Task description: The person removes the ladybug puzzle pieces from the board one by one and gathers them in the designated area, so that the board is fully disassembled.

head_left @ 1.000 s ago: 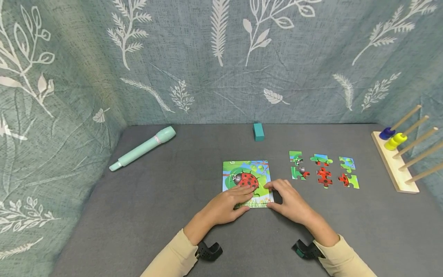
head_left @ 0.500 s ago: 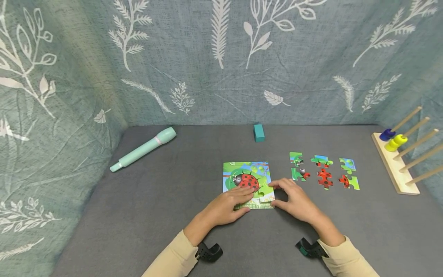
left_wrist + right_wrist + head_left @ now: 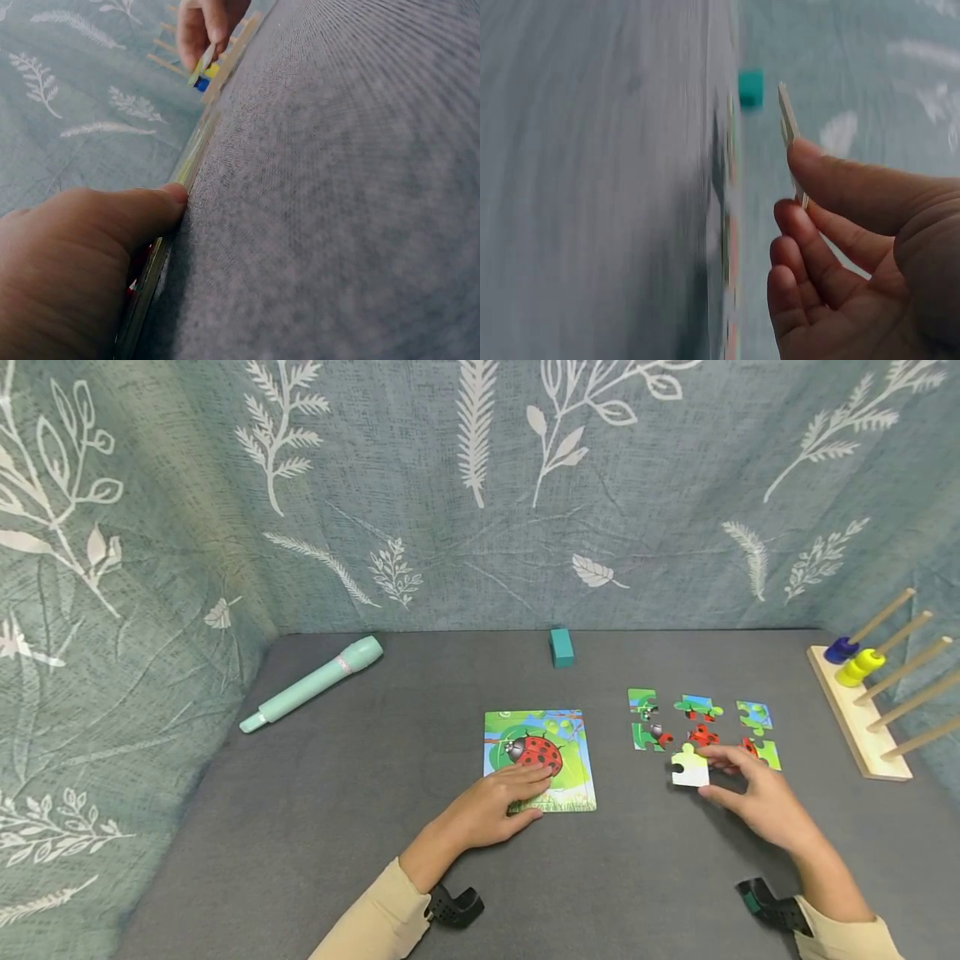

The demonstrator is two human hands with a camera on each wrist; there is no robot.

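A square jigsaw board [image 3: 573, 777] with a ladybug picture lies on the grey table. My left hand [image 3: 487, 806] rests on its lower left part, fingers stretched over the ladybug and thumb at the front edge, as the left wrist view also shows. To the right, my right hand [image 3: 765, 797] pinches a yellow-green and white jigsaw piece [image 3: 692, 770] between thumb and fingers. It is seen edge-on in the right wrist view, where the jigsaw piece [image 3: 789, 120] stands clear of the table. Two rows of loose jigsaw pieces [image 3: 697, 706] lie just beyond, partly covered by this hand.
A teal block [image 3: 561, 647] sits by the back curtain. At the back left lies a mint-green tube-shaped case [image 3: 311, 683]. A wooden peg stand [image 3: 855, 718] with blue and yellow rings [image 3: 858, 668] stands at the right edge.
My right hand has lifted the jigsaw piece off the board's lower right and carried it right, to the front of the loose pieces. The left hand has stayed on the board.
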